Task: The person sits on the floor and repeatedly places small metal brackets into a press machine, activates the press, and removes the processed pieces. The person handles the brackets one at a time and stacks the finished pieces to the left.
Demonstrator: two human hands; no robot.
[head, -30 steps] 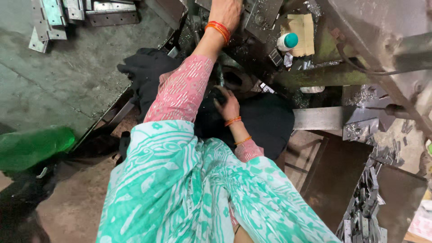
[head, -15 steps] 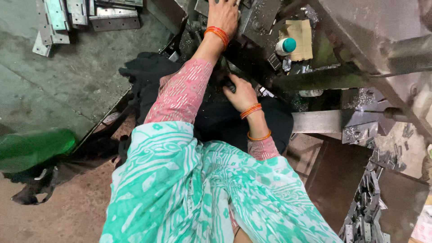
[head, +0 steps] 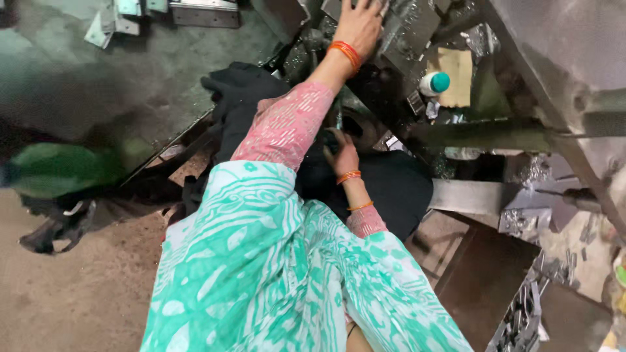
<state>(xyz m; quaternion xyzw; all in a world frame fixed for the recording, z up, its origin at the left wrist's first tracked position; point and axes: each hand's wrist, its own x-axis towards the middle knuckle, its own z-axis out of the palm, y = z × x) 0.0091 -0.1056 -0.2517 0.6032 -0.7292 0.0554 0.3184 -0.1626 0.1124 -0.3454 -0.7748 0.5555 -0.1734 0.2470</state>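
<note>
My left hand point(head: 358, 25) rests flat at twelve o'clock on the grey metal plate point(head: 407, 32), fingers together; my right hand point(head: 340, 151) closes around a small dark part point(head: 328, 138) by the round machine opening point(head: 358, 125); a white bottle point(head: 433, 83) stands at one o'clock.

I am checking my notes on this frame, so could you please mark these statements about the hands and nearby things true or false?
1. The left hand rests on the dark metal machine. True.
2. The right hand is raised above the left. False: it is lower, near the lap.
3. Orange bangles circle the left wrist. True.
4. The small bottle has a red cap. False: the cap is teal.
</note>
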